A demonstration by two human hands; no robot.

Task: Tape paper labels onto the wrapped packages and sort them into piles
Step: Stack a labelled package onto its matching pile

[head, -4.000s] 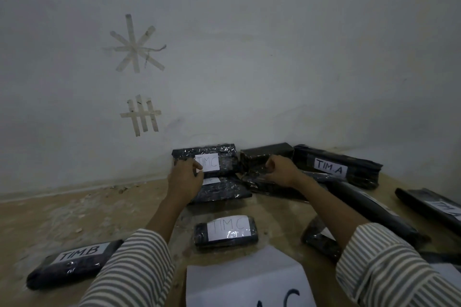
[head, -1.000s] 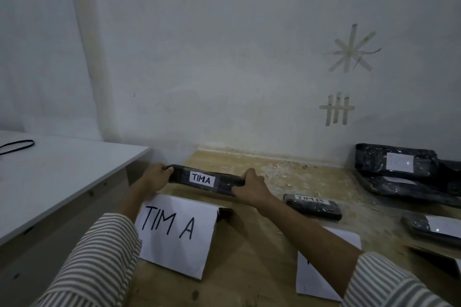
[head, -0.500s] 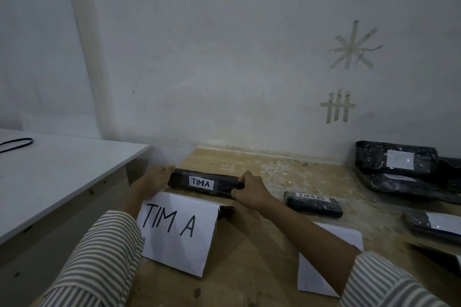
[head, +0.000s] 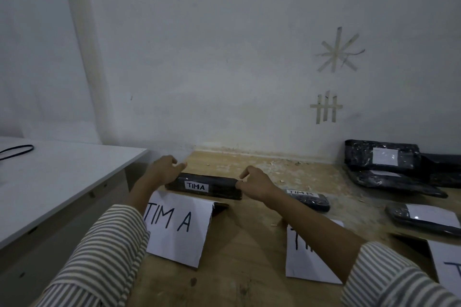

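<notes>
Table [head: 249, 244]: package [head: 219, 188] flat between left hand [head: 163, 172], right hand [head: 257, 185].

The left hand [head: 163, 169] holds loose fingers over the left end of the TIMA package [head: 219, 187]. The right hand [head: 255, 183] curls its fingers at the right end, grip unclear. A sheet [head: 178, 227] lies on the surface [head: 237, 244] just below the fingers.

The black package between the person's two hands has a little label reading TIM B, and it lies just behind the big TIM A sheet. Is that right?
Not quite. In the head view, the little label on the black package between the left hand and the right hand reads TIM A, not TIM B. It does lie just behind the big TIM A sheet.
</notes>
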